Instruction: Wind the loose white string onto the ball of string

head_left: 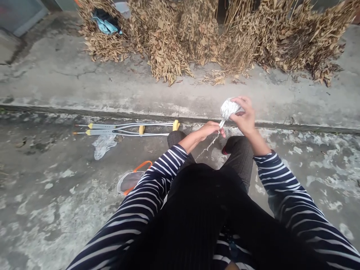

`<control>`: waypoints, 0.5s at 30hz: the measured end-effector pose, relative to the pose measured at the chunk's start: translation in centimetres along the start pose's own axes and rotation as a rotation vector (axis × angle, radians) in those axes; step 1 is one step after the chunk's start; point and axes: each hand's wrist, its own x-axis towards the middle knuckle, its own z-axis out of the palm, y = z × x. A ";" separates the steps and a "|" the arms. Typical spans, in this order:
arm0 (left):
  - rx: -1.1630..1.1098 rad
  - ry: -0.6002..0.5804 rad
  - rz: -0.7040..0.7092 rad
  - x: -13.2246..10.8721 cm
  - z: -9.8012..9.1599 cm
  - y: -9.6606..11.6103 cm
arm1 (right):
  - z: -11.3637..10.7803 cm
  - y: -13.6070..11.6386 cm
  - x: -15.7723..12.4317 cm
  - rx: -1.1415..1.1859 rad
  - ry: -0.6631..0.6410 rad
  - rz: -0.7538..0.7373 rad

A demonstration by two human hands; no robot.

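White, shiny string wound into a light, soft ball sits at one o'clock, gripped by the right hand, while the left hand pinches its slippery trailing strand, the best hold.

Crutches left of hands, dried plants beyond.

The right hand covers part of the white ball of cord. The person's knees hide the ends of the crutches. Behind the crutches, dried plant bundles are cut off by the top edge.
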 end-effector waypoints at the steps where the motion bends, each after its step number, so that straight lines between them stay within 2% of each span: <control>1: 0.007 -0.008 0.014 -0.2 -0.1 0.2 | 0.2 0.2 -0.3 -0.014 -0.015 -0.011; 8: 0.080 -0.029 -0.008 -0.5 -0.7 0.5 | 0.8 0.3 -1.2 -0.201 -0.092 -0.170; 11: 0.024 0.010 -0.027 -0.2 -0.6 0.5 | 0.8 -0.1 -1.4 -0.290 -0.118 -0.241; 15: -0.075 0.072 -0.029 -0.2 -0.1 0.1 | 0.8 -0.7 -2.2 -0.395 -0.188 -0.240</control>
